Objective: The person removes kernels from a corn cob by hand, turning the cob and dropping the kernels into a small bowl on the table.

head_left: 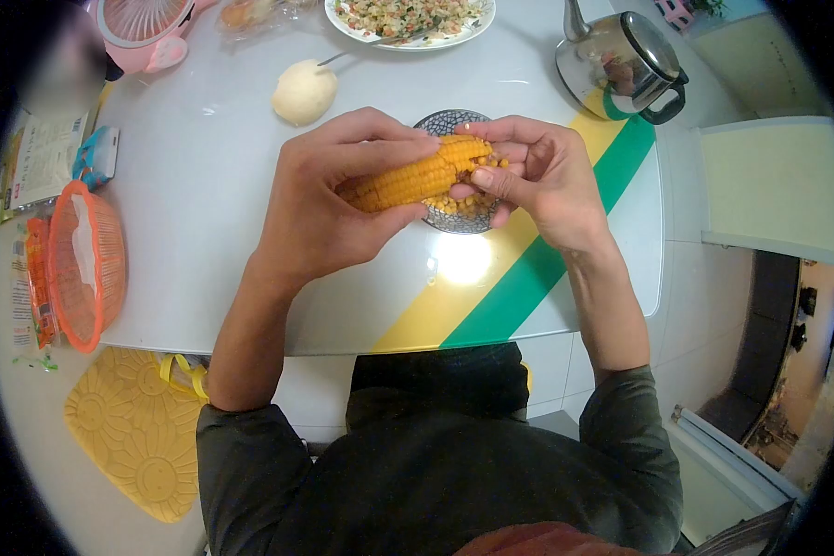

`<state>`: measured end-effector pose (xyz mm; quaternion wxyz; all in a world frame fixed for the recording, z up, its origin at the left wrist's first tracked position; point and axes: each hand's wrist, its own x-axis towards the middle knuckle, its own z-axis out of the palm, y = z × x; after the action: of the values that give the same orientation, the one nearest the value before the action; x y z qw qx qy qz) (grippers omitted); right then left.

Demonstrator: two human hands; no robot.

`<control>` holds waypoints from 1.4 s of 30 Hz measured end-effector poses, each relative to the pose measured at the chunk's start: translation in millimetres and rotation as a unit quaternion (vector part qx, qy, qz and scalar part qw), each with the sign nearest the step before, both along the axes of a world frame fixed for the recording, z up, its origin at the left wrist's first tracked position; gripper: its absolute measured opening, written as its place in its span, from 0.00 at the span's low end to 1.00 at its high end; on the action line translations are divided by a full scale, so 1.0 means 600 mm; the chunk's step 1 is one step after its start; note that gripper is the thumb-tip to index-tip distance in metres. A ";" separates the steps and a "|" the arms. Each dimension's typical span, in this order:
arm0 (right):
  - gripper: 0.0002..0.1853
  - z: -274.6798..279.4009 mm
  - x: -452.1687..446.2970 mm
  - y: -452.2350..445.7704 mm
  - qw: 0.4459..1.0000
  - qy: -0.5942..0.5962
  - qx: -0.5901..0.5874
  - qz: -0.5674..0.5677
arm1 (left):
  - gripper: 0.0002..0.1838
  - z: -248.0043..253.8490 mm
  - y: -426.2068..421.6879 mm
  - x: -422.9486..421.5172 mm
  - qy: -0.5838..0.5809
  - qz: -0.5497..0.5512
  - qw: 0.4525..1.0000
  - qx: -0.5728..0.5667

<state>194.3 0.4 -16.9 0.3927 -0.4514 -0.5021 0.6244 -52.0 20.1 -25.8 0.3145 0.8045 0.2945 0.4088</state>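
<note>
My left hand (329, 190) is wrapped round a yellow ear of corn (403, 181), held at a slant over the table. At the ear's right end, some rows are stripped and the bare cob shows. My right hand (537, 171) is curled about that end, its thumb pressed against the kernels there. Several loose kernels (493, 163) lie among its fingers. Directly below, a small patterned bowl (443, 120) holds loose corn kernels (454, 206). My hands and the ear hide part of the bowl.
A pale round bun (304, 93) lies beyond my left hand. Farther back are a plate of fried rice (338, 20) with a utensil and a pink fan (144, 28). A steel kettle (612, 60) stands at the right, an orange basket (111, 264) at the left edge.
</note>
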 end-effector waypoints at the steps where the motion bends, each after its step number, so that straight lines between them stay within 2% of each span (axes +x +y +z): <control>1: 0.20 0.001 0.000 0.000 1.000 0.000 0.002 0.002 | 0.29 0.000 0.000 0.000 0.002 0.000 1.000 -0.001; 11: 0.22 0.000 0.001 0.001 0.999 0.007 0.034 0.022 | 0.29 0.005 0.001 -0.004 0.006 0.009 1.000 -0.013; 14: 0.21 0.011 0.001 0.008 0.999 0.041 -0.031 0.001 | 0.29 0.004 0.000 -0.003 0.001 0.006 1.000 -0.015; 23: 0.21 -0.003 0.003 0.006 1.000 -0.019 0.005 0.016 | 0.30 0.004 0.001 -0.004 0.000 -0.002 1.000 -0.009; 29: 0.23 -0.006 0.003 0.003 0.999 -0.016 0.027 0.022 | 0.28 0.002 0.003 -0.001 -0.018 0.007 1.000 0.008; 35: 0.20 0.007 0.002 0.010 0.999 0.045 -0.028 -0.002 | 0.29 0.006 0.000 -0.004 -0.006 -0.002 1.000 -0.010; 42: 0.20 -0.003 0.005 0.006 1.000 0.005 0.010 0.006 | 0.29 0.002 0.001 -0.005 -0.007 -0.009 1.000 -0.003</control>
<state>197.2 4.3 -19.0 0.3957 -0.4418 -0.5088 0.6239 -55.0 20.8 -24.4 0.3221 0.8034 0.2864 0.4108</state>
